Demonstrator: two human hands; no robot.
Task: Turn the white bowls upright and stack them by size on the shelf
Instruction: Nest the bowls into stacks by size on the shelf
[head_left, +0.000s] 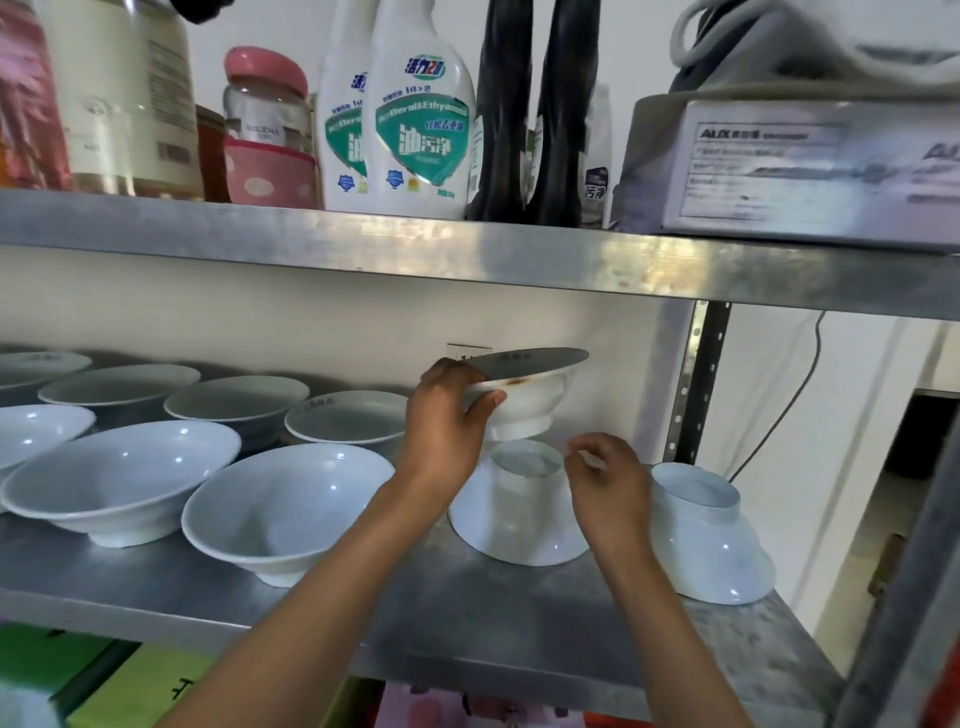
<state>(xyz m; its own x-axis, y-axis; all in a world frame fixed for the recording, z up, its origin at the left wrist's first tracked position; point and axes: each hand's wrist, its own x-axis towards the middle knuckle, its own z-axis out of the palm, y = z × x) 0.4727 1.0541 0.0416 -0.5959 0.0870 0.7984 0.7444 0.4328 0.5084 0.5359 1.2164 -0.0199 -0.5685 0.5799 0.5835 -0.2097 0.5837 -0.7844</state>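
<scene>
My left hand (447, 415) grips the rim of a white bowl (530, 400) held upright in the air above the metal shelf (467, 623). Just below it an upside-down white bowl (519, 514) rests on the shelf, foot up. My right hand (608, 488) hovers at that bowl's right side, fingers loosely curled and holding nothing. A second upside-down bowl (706, 540) stands at the shelf's right end. Several upright white bowls fill the left part, the nearest one (280, 509) beside my left forearm.
The upper shelf (467, 254) hangs close above the held bowl and carries spray bottles (421, 114), jars and a boxed appliance (810, 171). A perforated steel post (696, 384) stands at the right rear. Green boxes (119, 686) lie below.
</scene>
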